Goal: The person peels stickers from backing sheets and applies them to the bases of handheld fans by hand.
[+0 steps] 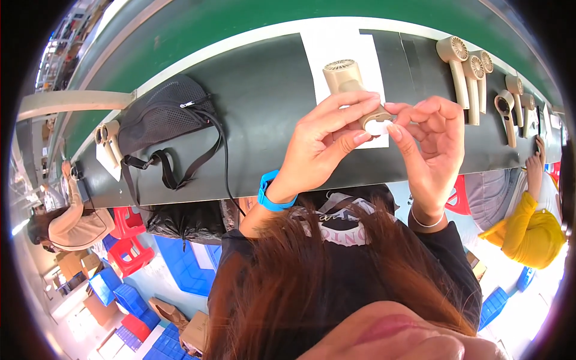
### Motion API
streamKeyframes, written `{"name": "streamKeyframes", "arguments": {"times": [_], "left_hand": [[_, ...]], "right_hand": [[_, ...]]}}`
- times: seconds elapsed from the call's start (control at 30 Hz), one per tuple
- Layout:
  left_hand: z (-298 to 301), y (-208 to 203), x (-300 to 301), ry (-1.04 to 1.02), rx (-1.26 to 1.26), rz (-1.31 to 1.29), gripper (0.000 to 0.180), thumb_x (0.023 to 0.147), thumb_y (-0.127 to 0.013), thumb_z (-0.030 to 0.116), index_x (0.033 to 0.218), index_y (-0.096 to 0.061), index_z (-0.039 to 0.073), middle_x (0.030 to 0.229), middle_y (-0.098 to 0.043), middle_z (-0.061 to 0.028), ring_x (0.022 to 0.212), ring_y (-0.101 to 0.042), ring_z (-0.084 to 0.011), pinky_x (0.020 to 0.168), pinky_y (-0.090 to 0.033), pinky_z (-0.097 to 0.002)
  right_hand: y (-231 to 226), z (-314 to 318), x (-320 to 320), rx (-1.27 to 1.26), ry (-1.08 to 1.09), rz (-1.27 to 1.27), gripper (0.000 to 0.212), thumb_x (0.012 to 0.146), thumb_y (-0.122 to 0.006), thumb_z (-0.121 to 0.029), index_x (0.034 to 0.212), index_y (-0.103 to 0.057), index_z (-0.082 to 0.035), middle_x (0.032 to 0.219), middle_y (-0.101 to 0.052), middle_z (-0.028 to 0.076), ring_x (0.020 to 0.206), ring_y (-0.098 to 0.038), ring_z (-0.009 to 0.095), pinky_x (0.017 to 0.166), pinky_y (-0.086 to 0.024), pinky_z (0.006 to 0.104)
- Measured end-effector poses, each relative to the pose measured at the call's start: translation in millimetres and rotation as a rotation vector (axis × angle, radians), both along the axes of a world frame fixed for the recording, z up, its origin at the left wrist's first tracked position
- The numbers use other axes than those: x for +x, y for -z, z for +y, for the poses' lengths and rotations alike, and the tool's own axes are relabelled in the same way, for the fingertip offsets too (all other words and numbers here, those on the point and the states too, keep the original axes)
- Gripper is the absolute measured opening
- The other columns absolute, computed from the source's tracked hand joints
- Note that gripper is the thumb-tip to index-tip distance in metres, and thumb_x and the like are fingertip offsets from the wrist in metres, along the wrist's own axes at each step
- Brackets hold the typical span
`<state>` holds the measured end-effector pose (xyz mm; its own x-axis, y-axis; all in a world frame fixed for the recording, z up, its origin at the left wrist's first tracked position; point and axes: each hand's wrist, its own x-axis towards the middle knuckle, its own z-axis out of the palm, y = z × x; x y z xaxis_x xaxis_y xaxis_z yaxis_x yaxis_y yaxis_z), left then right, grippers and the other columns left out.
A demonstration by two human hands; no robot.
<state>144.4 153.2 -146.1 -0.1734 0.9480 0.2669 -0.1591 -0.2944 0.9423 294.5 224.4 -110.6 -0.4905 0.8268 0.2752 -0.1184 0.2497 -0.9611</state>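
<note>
A beige handheld fan (343, 76) is tilted over the table, its grilled head pointing away and the end of its handle toward me. My left hand (318, 141) wraps its fingers and thumb round the handle near that end. A white round piece (376, 128) shows on the handle's end face. My right hand (437, 144) has thumb and forefinger closed at the edge of this piece, the other fingers curled. Whether the piece is loose or fixed, I cannot tell. Beneath the fan lies a white paper sheet (373, 57).
Several beige fans (461, 84) lie at the right of the dark table (264, 90), others (108, 135) at the left. A black mesh bag (165, 114) with straps and a cable rests left of me. Co-workers sit on both sides, one in a yellow sleeve (521, 231). Red stools (131, 255) stand behind.
</note>
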Motion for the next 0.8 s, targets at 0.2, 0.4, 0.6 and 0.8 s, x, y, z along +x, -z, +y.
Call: {"name": "streamKeyframes", "arguments": {"times": [0.2,0.4,0.6,0.8], "left_hand": [[0.0,0.7,0.3,-0.004,0.02,0.001,0.035,0.088,-0.056,0.001,0.123,-0.055,-0.001,0.128,-0.048,-0.0148,0.11,-0.054,-0.0217,0.086,-0.052,-0.0324],[-1.3,-2.1,0.9,0.003,-0.005,0.004,0.035,0.088,-0.056,0.001,0.123,-0.054,-0.001,0.128,-0.048,-0.0146,0.107,-0.054,-0.0211,0.086,-0.052,-0.0321],[0.2,0.5,4.1,0.016,0.034,-0.058,0.036,0.088,-0.054,-0.003,0.124,-0.053,-0.003,0.128,-0.046,-0.0163,0.111,-0.053,-0.0241,0.088,-0.053,-0.036],[-1.0,-0.8,8.8,-0.013,0.016,-0.033,0.032,0.087,-0.056,-0.003,0.119,-0.055,-0.004,0.124,-0.048,-0.0137,0.109,-0.054,-0.0208,0.087,-0.052,-0.0311]], "right_hand": [[-2.3,-0.8,0.4,0.002,0.006,-0.02,0.036,0.08,-0.061,0.012,0.107,-0.041,-0.002,0.087,-0.058,0.009,0.095,-0.061,0.021,0.077,-0.049,0.0263],[-2.6,-1.3,-0.1,0.01,0.012,-0.028,0.037,0.079,-0.061,0.012,0.107,-0.041,-0.002,0.087,-0.057,0.009,0.095,-0.061,0.022,0.078,-0.05,0.0268],[-2.4,-1.3,0.2,0.04,0.021,-0.036,0.038,0.078,-0.06,0.013,0.107,-0.04,-0.002,0.088,-0.057,0.009,0.095,-0.061,0.021,0.077,-0.052,0.027],[-5.3,-3.8,0.9,0.066,0.044,-0.081,0.039,0.078,-0.061,0.012,0.109,-0.04,-0.002,0.089,-0.058,0.009,0.094,-0.061,0.02,0.078,-0.052,0.0282]]}}
